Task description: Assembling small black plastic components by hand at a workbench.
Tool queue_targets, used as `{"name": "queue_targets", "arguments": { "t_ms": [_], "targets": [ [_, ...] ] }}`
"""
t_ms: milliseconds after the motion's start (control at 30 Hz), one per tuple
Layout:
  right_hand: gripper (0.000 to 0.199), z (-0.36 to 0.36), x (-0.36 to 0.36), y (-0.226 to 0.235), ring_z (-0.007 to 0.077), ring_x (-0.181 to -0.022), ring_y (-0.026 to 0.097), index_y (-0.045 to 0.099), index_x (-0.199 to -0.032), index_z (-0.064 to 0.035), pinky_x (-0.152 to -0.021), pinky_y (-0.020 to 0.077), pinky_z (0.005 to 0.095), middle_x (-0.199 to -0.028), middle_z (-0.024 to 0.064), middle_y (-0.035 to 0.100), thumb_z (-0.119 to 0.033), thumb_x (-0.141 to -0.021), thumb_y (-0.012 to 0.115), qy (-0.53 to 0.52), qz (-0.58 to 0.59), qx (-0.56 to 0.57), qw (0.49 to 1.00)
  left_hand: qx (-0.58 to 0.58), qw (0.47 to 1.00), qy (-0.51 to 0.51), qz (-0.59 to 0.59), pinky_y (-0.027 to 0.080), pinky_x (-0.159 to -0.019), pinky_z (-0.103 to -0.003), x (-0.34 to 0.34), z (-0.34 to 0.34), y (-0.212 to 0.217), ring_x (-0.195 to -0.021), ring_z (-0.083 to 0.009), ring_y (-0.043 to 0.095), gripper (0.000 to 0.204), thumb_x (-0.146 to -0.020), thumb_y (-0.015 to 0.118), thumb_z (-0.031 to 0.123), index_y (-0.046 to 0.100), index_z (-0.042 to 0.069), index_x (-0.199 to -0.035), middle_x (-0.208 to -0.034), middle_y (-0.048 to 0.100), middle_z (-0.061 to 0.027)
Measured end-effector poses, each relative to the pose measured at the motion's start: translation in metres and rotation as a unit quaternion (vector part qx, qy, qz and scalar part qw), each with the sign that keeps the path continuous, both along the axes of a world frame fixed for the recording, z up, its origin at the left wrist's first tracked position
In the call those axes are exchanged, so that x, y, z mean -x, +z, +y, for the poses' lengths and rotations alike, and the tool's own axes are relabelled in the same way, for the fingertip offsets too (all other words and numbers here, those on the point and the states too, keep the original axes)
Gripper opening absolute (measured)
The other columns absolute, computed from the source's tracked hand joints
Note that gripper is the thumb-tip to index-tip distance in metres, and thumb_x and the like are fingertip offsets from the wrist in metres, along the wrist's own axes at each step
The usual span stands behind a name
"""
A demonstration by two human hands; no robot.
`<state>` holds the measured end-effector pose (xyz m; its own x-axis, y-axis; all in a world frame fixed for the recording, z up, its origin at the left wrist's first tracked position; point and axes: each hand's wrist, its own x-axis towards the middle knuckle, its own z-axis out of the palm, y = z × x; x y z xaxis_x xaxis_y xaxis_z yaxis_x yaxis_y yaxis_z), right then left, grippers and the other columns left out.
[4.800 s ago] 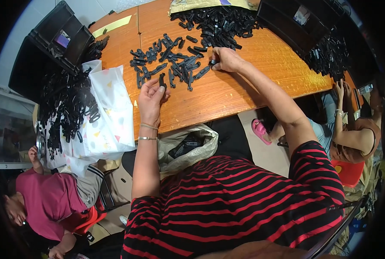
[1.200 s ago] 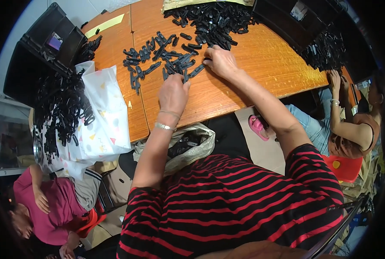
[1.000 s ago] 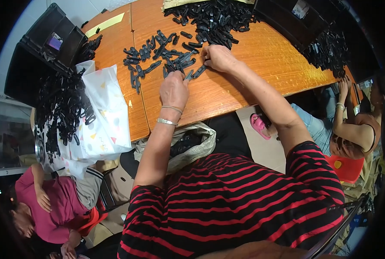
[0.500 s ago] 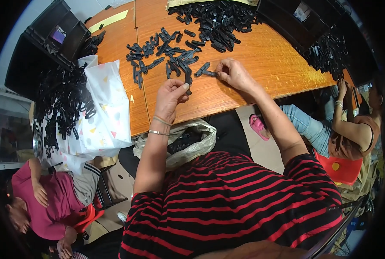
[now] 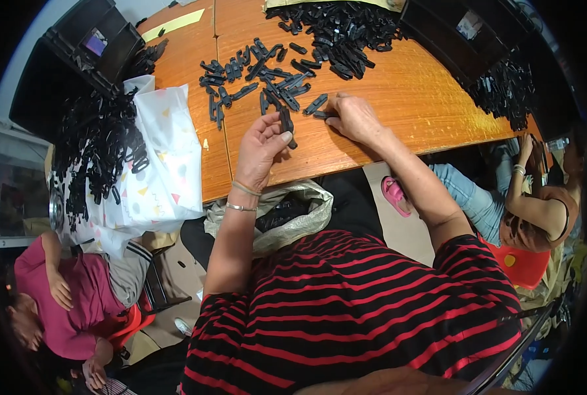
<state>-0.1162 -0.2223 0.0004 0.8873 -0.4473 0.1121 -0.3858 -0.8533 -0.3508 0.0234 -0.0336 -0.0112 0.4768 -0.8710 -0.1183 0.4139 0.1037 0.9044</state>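
Between the thumb and fingers of my left hand (image 5: 260, 148) is a slim black plastic part (image 5: 287, 125), raised above the table's near edge. My right hand (image 5: 356, 120) rests on the table, its thumb and fingers closed at the end of another dark plastic piece (image 5: 322, 114). A similar black piece (image 5: 316, 104) lies right beside those fingertips. Just beyond both hands, several loose black plastic pieces (image 5: 243, 91) are scattered on the wooden table (image 5: 412, 99).
A large heap of black pieces (image 5: 353, 33) covers the far table. Black bins (image 5: 464, 33) stand at both sides. A white bag (image 5: 165, 158) with more pieces lies left. Below the edge sits an open woven sack (image 5: 316, 201). Co-workers (image 5: 76, 296) sit on either side.
My right hand has shifted slightly and its fingers have curled in closer to the table. The left hand still holds its black part, now a little more upright. The whole view has shifted slightly.
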Motion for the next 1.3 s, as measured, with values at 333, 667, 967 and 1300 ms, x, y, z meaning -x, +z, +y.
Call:
{"name": "queue_targets", "arguments": {
  "t_ms": [333,667,967,1300],
  "targets": [
    [0.017,0.059,-0.013,0.015,0.0094,-0.065,0.057,0.062,-0.096,0.0011,-0.056,0.0457,0.0243,-0.079,0.006,0.058,-0.007,-0.082,0.068,0.013,-0.243,-0.217,0.945,-0.011,0.993,0.054,-0.108,0.052,-0.067,-0.02,0.003,-0.006,0.002,-0.078,-0.0087,0.061,0.032,-0.081,0.064,-0.005,0.053,0.001,-0.11,-0.092,0.061,-0.0039],
    [0.021,0.074,-0.024,0.009,0.0167,-0.064,0.06,0.066,-0.095,0.0004,-0.056,0.0493,0.0271,-0.082,0.0093,0.059,-0.002,-0.075,0.073,0.043,-0.28,-0.152,0.947,0.016,0.962,0.121,-0.242,0.052,-0.073,-0.023,0.011,-0.008,-0.002,-0.086,-0.0117,0.063,0.029,-0.081,0.057,-0.011,0.051,-0.002,-0.109,-0.095,0.062,-0.0086],
    [0.024,0.078,-0.024,0.013,0.0236,-0.072,0.064,0.066,-0.097,-0.0019,-0.06,0.0523,0.0321,-0.086,0.0111,0.059,-0.001,-0.075,0.072,0.054,-0.312,-0.066,0.946,0.039,0.969,0.129,-0.206,0.049,-0.08,-0.024,0.016,-0.002,0.009,-0.092,-0.0138,0.062,0.034,-0.089,0.049,-0.006,0.048,-0.006,-0.123,-0.098,0.062,-0.0098],
    [0.026,0.079,-0.021,0.014,0.025,-0.073,0.064,0.066,-0.098,-0.0026,-0.06,0.0523,0.0315,-0.089,0.0118,0.06,-0.001,-0.073,0.073,0.042,-0.314,-0.057,0.947,0.03,0.96,0.156,-0.229,0.05,-0.071,-0.023,0.023,-0.004,0.009,-0.084,-0.0106,0.062,0.026,-0.09,0.051,-0.003,0.052,-0.005,-0.117,-0.097,0.063,-0.0089]
  ]
}}
